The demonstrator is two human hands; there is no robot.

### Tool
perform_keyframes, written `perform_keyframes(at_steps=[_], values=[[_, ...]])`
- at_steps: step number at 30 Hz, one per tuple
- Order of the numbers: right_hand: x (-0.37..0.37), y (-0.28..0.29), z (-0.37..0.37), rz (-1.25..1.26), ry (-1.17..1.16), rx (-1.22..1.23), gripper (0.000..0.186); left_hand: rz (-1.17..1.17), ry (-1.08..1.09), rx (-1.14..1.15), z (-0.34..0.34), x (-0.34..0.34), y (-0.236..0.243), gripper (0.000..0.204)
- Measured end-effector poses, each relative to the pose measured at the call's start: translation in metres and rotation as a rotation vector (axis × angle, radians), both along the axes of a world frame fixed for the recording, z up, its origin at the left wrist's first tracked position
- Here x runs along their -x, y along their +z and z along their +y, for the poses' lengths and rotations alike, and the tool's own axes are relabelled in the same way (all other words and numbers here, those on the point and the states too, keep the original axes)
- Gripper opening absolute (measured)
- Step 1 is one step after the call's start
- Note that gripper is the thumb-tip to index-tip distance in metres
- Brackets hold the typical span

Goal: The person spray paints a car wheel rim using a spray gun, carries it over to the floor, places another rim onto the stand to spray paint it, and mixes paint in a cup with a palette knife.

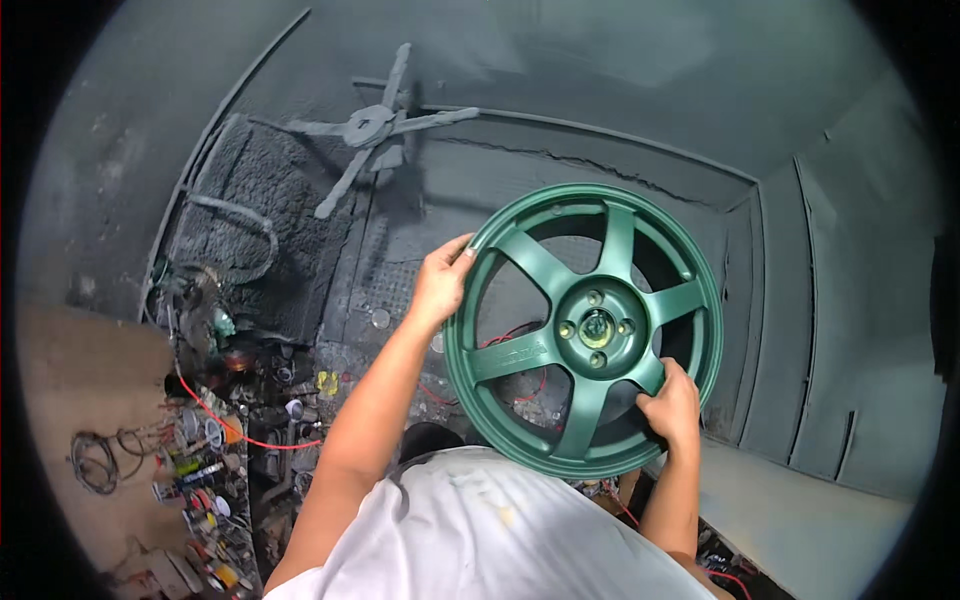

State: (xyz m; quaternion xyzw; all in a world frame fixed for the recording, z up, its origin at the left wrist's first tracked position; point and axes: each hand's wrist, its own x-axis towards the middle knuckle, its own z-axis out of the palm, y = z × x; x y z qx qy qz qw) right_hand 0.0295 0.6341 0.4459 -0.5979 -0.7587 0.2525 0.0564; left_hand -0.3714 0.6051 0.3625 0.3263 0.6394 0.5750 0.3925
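Observation:
A green car wheel rim with several wide spokes hangs in front of my body, its face turned up toward me. My left hand grips the outer edge at its upper left, thumb over the lip. On the lower right, my right hand is closed round a spoke close to the outer ring. Bolt holes ring the hub, where the centre bore has a yellowish edge. Beyond the rim stands a grey, paint-crusted stand with several arms, apart from both hands.
Grey-coated booth walls surround the far side and right. At lower left, a cluttered bench holds cans and bottles. A red hose runs from a spray gun-like tool across the left; coiled cable hangs beside it.

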Motion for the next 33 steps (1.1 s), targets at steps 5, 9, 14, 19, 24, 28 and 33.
perform_keyframes(at_steps=[5,9,14,19,24,28,33], values=[[0.002,-0.019,-0.005,-0.009,0.039,-0.07,0.062,0.139,0.011,0.101,-0.083,-0.018,0.006,0.054],[-0.026,-0.046,-0.008,0.199,0.132,-0.137,0.069,0.268,-0.216,0.168,-0.177,-0.059,-0.012,0.071],[-0.024,-0.033,-0.036,0.175,0.2,-0.352,0.07,0.347,-0.736,0.402,-0.283,0.048,0.006,0.052],[-0.013,-0.011,-0.093,0.252,-0.053,-0.482,0.054,0.685,0.299,0.437,-0.414,0.211,0.0,0.023],[0.028,0.015,-0.189,0.329,-0.139,-0.828,0.035,0.896,0.818,0.499,-0.517,0.385,0.022,0.03],[0.093,0.013,-0.269,0.44,-0.22,-0.661,0.034,0.903,1.067,0.626,-0.574,0.484,0.015,0.051],[0.185,-0.005,-0.338,0.466,0.077,-0.263,0.035,0.859,0.822,0.592,-0.609,0.54,-0.018,0.072]])
